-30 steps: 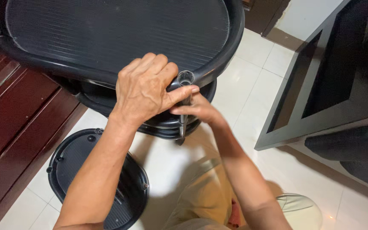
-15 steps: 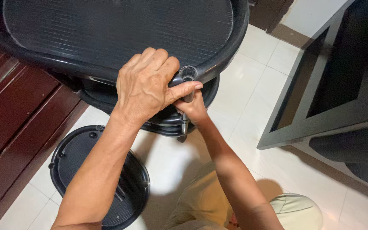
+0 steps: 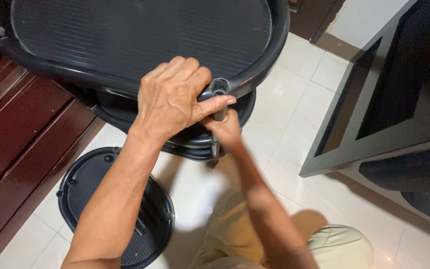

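Note:
A black oval plastic rack shelf [image 3: 140,40] with a ribbed top fills the upper view, with more black shelves [image 3: 195,142] stacked under it. My left hand [image 3: 172,99] grips the near rim of the top shelf, thumb laid against a round socket [image 3: 219,86] in the rim. Below the rim my right hand [image 3: 223,128] is closed around a grey metal pole [image 3: 220,114] that goes up into that socket. The pole's lower end [image 3: 214,158] shows beneath the stacked shelves.
Another black oval shelf [image 3: 83,184] lies on the white tiled floor at lower left. A dark red wooden cabinet [image 3: 21,134] stands on the left. A black framed glass-topped table [image 3: 374,94] stands on the right. My knee in tan trousers [image 3: 334,244] is at the bottom.
My right hand has slid up the pole, closer under the rim, and my right arm has swung left. The left hand keeps its grip on the shelf rim.

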